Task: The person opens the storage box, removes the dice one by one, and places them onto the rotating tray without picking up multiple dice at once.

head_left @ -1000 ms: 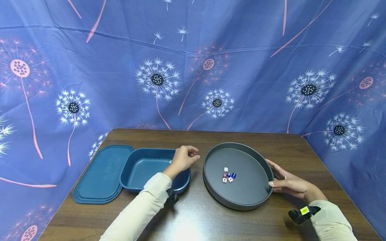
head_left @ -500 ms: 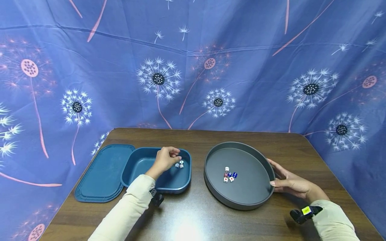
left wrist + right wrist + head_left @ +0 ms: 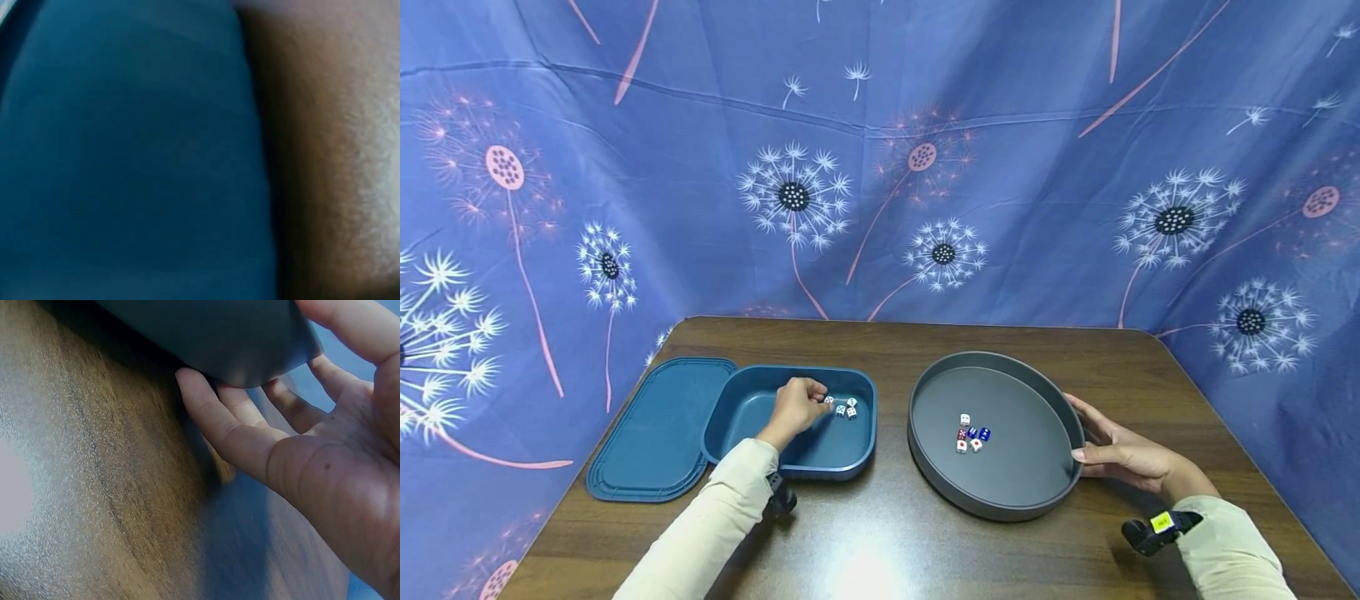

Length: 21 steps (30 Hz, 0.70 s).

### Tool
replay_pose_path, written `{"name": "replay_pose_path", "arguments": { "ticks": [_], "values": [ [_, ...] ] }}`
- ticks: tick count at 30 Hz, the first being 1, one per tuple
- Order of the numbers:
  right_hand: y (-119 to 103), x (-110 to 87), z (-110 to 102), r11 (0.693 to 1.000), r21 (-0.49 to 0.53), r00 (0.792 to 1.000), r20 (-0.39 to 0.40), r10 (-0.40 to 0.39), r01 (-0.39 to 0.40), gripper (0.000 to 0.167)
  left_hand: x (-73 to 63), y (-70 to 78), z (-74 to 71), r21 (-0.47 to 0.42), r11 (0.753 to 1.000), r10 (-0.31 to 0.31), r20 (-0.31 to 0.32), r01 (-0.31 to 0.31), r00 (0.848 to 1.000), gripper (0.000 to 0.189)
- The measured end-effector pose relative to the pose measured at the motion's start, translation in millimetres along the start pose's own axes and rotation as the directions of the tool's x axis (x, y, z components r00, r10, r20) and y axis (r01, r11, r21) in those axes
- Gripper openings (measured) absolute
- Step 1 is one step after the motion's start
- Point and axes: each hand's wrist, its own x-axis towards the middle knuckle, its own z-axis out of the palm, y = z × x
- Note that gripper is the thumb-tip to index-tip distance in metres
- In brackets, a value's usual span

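Inside the blue rectangular box, my left hand pinches a small white die between thumb and fingertips. Several other white dice lie just right of it on the box floor. The left wrist view is filled by the box wall and blurred skin. My right hand grips the right side of a round dark grey pan, thumb at the rim; the right wrist view has fingers against its lower edge. White, red and blue dice sit in the pan, left of centre.
A blue lid lies flat on the brown wooden table, left of the box and touching it. Behind the table hangs a blue cloth with dandelion prints.
My left hand has moved left from above the box's right edge, down to a die inside the box. The right hand stays on the pan, and the dice in the pan have not moved.
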Motion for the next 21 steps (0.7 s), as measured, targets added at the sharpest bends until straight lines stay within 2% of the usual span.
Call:
{"name": "replay_pose_path", "arguments": {
  "ticks": [7, 21],
  "values": [
    [1.1, -0.1, -0.6, 1.000, 0.004, 1.000, 0.003, -0.013, 0.013, 0.092, -1.2, -4.6, 6.0, 0.039, 0.999, -0.019, -0.007, 0.019, 1.000, 0.021],
    [0.1, 1.0, 1.5, 0.999, -0.036, 0.999, -0.037, 0.011, -0.012, 0.093, -0.5, -6.8, 14.0, 0.050, 0.997, -0.052, -0.040, 0.054, 0.998, 0.020]
  ]
}}
